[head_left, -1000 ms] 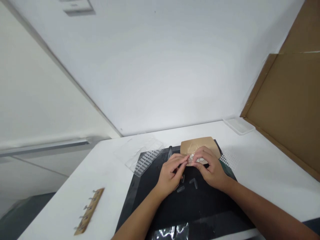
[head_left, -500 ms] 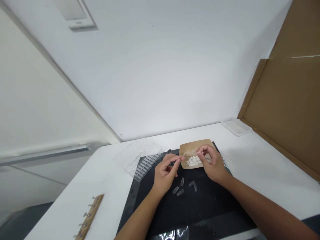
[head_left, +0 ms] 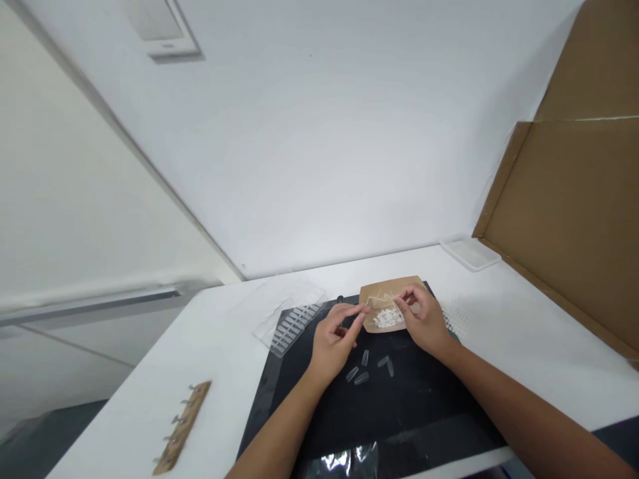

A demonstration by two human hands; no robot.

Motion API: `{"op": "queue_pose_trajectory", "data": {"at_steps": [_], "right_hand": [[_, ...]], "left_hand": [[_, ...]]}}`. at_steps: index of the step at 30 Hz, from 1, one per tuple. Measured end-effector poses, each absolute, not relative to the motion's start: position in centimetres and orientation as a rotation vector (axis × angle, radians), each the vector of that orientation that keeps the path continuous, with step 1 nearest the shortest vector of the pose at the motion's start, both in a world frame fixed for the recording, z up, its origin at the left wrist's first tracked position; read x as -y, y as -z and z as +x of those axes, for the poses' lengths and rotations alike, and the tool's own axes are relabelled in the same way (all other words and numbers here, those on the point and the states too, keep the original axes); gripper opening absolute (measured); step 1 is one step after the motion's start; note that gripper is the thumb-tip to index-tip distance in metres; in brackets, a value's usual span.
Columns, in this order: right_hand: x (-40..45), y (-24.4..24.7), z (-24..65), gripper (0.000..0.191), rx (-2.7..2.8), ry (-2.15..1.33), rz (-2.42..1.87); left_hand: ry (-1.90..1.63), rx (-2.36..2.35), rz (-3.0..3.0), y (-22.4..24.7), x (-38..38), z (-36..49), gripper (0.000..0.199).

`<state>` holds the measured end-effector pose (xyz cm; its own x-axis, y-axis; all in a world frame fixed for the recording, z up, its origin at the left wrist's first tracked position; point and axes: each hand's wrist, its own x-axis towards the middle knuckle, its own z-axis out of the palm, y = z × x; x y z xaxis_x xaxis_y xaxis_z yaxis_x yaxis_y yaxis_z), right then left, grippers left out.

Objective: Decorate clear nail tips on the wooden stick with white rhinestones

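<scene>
Over the near left edge of a brown paper tray [head_left: 394, 287], my left hand [head_left: 337, 336] has thumb and index finger brought close together; whether something thin lies between the tips is too small to tell. My right hand [head_left: 424, 322] pinches a thin clear strip [head_left: 382, 297] above the tray's right part. Small white pieces [head_left: 388, 318] are heaped in the tray. Several clear nail tips [head_left: 362, 378] lie on the black mat [head_left: 399, 412] below my hands.
Clear packaging with rows of nail tips [head_left: 294, 327] lies at the mat's left corner. A wooden strip with metal pegs [head_left: 184, 426] is at the left. A clear plastic lid [head_left: 470, 254] and brown cardboard [head_left: 569, 233] stand at the right; a white mesh sheet [head_left: 456, 320] lies nearby.
The thumb and index finger of my left hand have parted slightly. My right hand has shifted a little while holding the strip. The whole view has moved slightly.
</scene>
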<state>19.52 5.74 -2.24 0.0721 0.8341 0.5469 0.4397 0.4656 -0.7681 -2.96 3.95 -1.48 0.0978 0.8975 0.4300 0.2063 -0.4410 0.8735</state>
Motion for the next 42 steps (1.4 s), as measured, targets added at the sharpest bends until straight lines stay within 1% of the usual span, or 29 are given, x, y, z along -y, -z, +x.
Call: {"op": "queue_pose_trajectory", "data": {"at_steps": [4, 7, 12, 15, 17, 19, 23, 29, 33, 37, 42], "right_hand": [[-4.9, 1.4, 19.3, 0.012, 1.677, -0.367, -1.010], [-4.2, 0.9, 19.0, 0.009, 1.688, -0.384, -0.942], [-4.5, 1.1, 19.1, 0.010, 1.610, -0.382, -1.034], [-5.5, 1.8, 19.5, 0.013, 1.634, -0.422, -1.134], [-6.0, 2.3, 19.7, 0.014, 1.688, -0.439, -1.176], [-6.4, 2.8, 19.9, 0.012, 1.737, -0.426, -1.188], [-6.4, 3.2, 19.8, 0.016, 1.736, -0.369, -1.218], [-6.1, 3.0, 19.9, 0.014, 1.678, -0.297, -1.223], [-5.9, 2.8, 19.8, 0.013, 1.698, -0.269, -1.196], [-5.6, 2.7, 19.6, 0.011, 1.826, -0.249, -1.130], [-5.9, 3.0, 19.6, 0.012, 1.883, -0.208, -1.113]], "left_hand": [[-1.369, -1.113, 1.721, 1.5, -4.1, -3.4, 0.033], [-1.345, -1.096, 1.758, 1.6, -4.1, -3.5, 0.037], [-1.301, -1.173, 1.859, 1.9, -4.2, -3.7, 0.046], [-1.315, -1.257, 1.801, 1.9, -4.1, -3.8, 0.048], [-1.331, -1.297, 1.757, 1.9, -4.1, -3.9, 0.044], [-1.335, -1.326, 1.786, 1.8, -4.1, -3.9, 0.036], [-1.353, -1.311, 2.055, 1.8, -4.2, -4.0, 0.019], [-1.401, -1.150, 2.594, 1.5, -4.3, -4.6, 0.022], [-1.330, -1.215, 2.653, 1.4, -4.4, -5.0, 0.020], [-1.175, -1.330, 2.687, 1.3, -4.8, -5.1, 0.019], [-0.965, -1.303, 2.758, 1.2, -5.0, -5.1, 0.016]]}}
